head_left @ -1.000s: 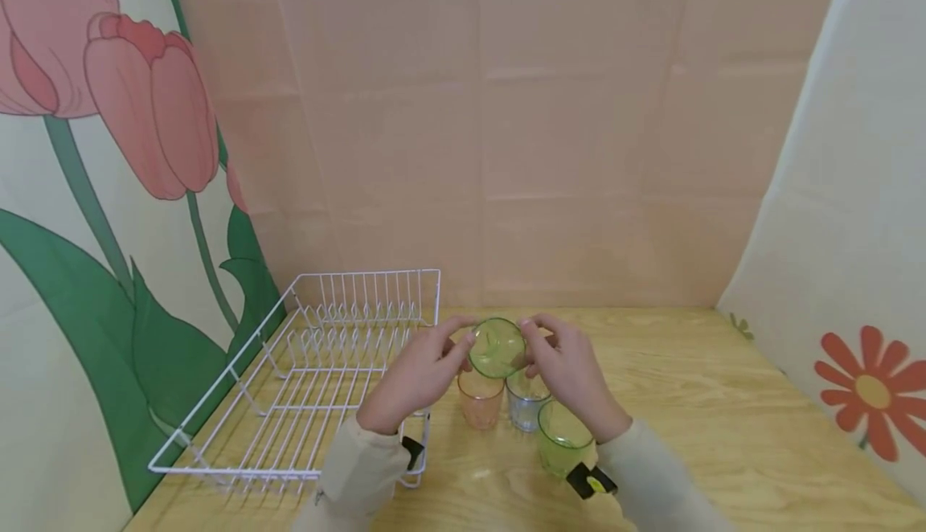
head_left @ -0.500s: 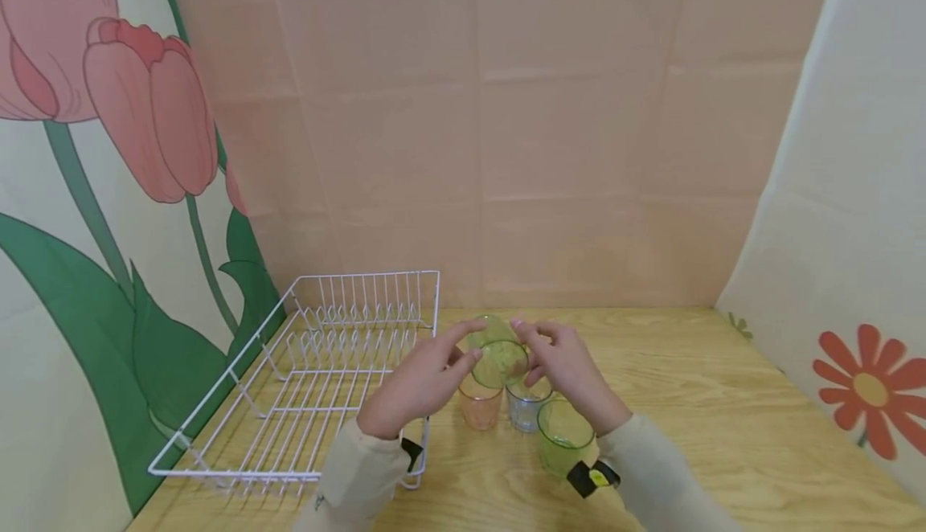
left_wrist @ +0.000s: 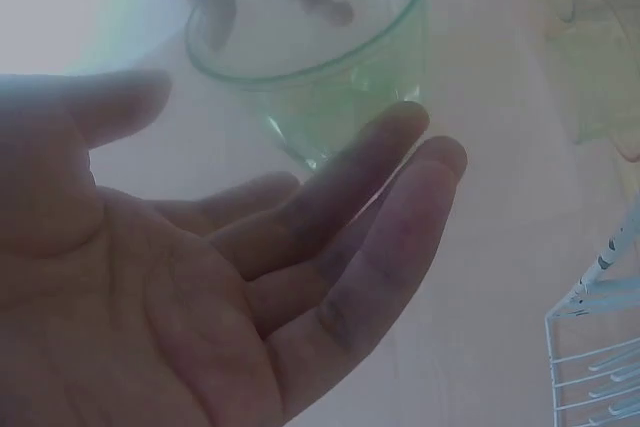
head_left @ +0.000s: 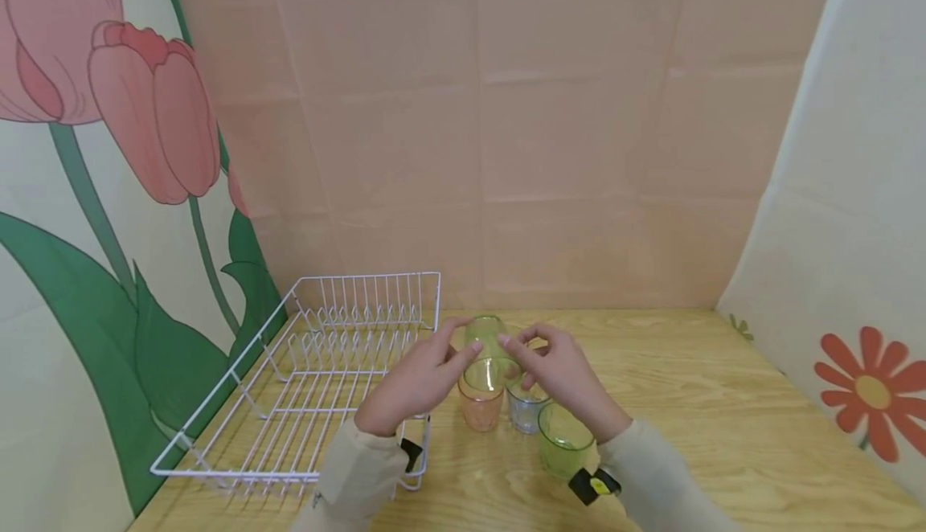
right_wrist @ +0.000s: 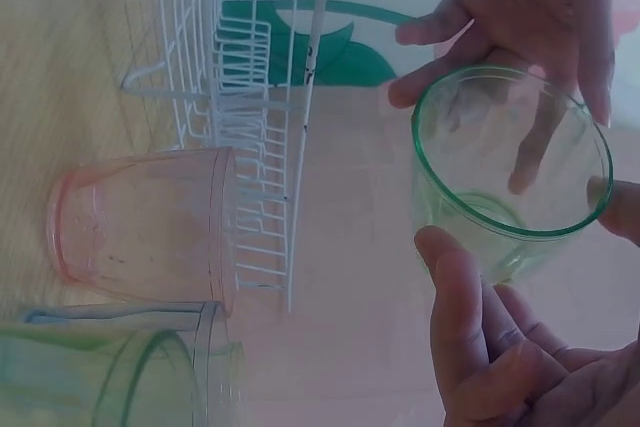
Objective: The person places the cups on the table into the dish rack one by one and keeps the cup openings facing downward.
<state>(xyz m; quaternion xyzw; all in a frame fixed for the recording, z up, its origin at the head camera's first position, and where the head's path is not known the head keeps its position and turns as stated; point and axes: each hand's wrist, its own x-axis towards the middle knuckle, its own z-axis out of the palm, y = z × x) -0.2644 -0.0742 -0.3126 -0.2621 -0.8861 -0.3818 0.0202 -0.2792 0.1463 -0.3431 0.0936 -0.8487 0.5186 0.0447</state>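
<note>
A transparent green glass [head_left: 483, 341] is up in front of me, tilted so its mouth faces me and its base points away. My right hand [head_left: 567, 375] pinches it, thumb at the rim and fingers along the outside in the right wrist view. On the other side, my left hand [head_left: 415, 379] stays spread, its thumb apart from the rim and its fingers beside and behind the glass [left_wrist: 345, 97]. Below the hands stand an orange-pink glass [head_left: 481, 413], a clear glass [head_left: 526, 414] and a second green glass [head_left: 564, 444], closest to me.
A white wire dish rack [head_left: 289, 410] sits left of the glasses on the wood-grain table [head_left: 687, 419], its right edge near my left wrist. A plain pinkish cloth [head_left: 550, 154] hangs behind, with flower-patterned cloths at both sides.
The held green glass has turned, its mouth swinging down toward me and its base now pointing up and away. My right fingers have shifted inward across it; the standing glasses have not moved.
</note>
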